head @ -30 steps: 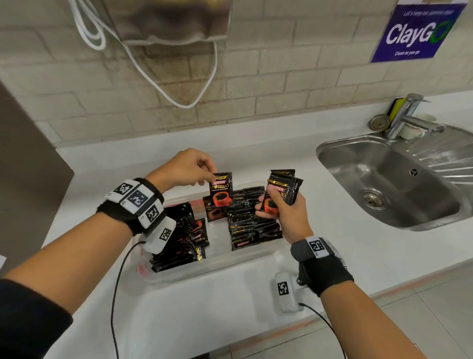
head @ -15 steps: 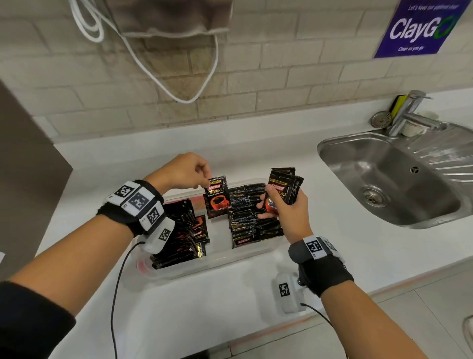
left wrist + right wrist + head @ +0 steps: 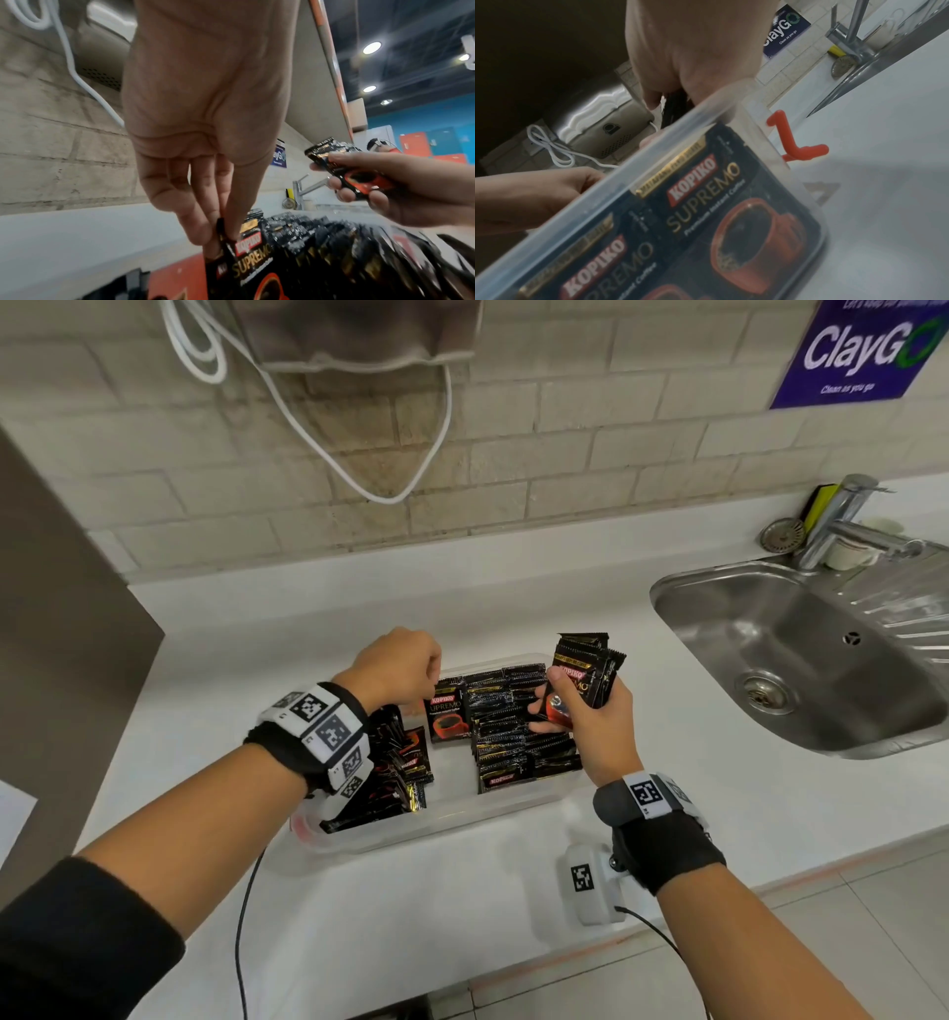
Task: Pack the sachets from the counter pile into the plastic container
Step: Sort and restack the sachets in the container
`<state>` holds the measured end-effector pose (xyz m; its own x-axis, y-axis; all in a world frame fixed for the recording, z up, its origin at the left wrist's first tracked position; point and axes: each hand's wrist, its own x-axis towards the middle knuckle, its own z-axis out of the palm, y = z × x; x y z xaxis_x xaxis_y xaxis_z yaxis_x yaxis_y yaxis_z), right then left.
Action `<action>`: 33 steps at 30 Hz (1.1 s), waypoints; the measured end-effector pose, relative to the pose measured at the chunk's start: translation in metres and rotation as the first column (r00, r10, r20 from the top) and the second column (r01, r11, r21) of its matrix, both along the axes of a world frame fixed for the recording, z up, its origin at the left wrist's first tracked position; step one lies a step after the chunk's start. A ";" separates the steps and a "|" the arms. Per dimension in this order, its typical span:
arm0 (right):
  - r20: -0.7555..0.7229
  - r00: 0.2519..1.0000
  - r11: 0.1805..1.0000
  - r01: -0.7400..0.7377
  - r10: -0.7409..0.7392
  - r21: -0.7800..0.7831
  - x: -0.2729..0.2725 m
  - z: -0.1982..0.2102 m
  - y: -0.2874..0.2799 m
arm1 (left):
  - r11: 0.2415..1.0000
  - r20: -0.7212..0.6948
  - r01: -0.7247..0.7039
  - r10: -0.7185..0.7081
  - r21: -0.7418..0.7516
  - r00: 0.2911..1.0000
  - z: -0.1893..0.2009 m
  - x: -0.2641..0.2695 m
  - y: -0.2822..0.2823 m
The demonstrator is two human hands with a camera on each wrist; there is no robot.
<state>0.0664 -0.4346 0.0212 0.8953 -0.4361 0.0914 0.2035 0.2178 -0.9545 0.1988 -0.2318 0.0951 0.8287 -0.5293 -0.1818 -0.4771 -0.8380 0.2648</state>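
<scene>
A clear plastic container (image 3: 452,819) sits on the white counter, holding rows of black Kopiko sachets (image 3: 518,737). My left hand (image 3: 411,670) pinches the top edge of one upright sachet (image 3: 449,716) inside the container, left of the packed row; the left wrist view shows thumb and fingertips (image 3: 205,231) closed on that sachet (image 3: 246,259). My right hand (image 3: 575,716) holds a small stack of sachets (image 3: 585,670) above the container's right part. In the right wrist view the container wall (image 3: 670,146) and sachets (image 3: 706,203) behind it fill the frame.
A steel sink (image 3: 811,649) with a tap (image 3: 847,521) lies to the right. A brick wall with a white cable (image 3: 308,423) and a hand dryer (image 3: 359,331) rises behind. A dark panel (image 3: 61,608) stands at the left. The counter's front edge is close below.
My left hand has lowered the single sachet down into the container beside the packed row. My right hand stays above the container with its stack.
</scene>
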 end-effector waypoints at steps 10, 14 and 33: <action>-0.013 1.000 0.999 -0.027 0.028 0.022 -0.002 0.005 0.002 | 0.983 0.144 0.012 -0.039 0.184 0.989 -0.018 -0.006 -0.006; -0.027 0.999 0.999 -0.037 0.038 0.017 -0.002 0.005 0.002 | 0.976 0.233 0.004 -0.056 0.218 0.971 -0.021 -0.007 -0.006; 0.062 0.996 0.995 -0.063 0.068 -0.081 0.004 0.058 0.011 | 0.847 0.040 0.236 -0.247 -0.477 0.968 0.016 -0.029 -0.022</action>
